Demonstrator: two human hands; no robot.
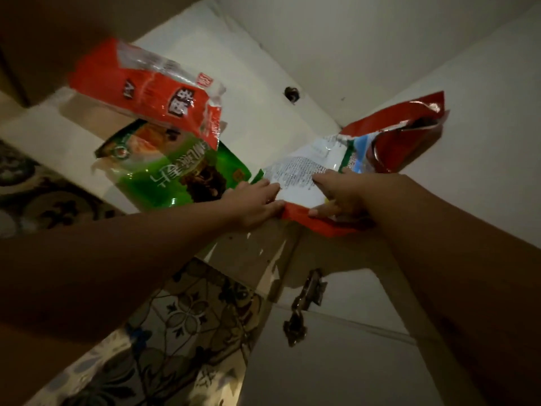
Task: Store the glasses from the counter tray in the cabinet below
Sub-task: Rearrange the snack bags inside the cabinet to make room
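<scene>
Hands reach deep into the white cabinet (380,48), low down and dim. The left hand (254,205) lies flat with its fingers together on the near edge of a crinkly red and white plastic food bag (345,168). The right hand (341,197) presses on the same bag, fingers spread and thumb tucked along the red edge. Neither hand is clenched; both look like they are pushing or sliding the bag, not lifting it.

Two more bags lie to the left: a shiny green plastic bag (172,168) and an orange-red plastic bag (146,89) resting partly on top of it. A metal door hinge (304,303) shows nearer the camera, and a flower-patterned floor (187,323) is below.

No glasses can be seen, and no tray either. They must be up on the worktop, out of sight.

My guess is that the person is making room on the cabinet shelf. To do it well, slide this bag right to the back or side so a clear flat spot is left. Keep both palms low so the bag does not fold up. The other two bags may need moving too, because glasses wobble on crinkly plastic.
</scene>
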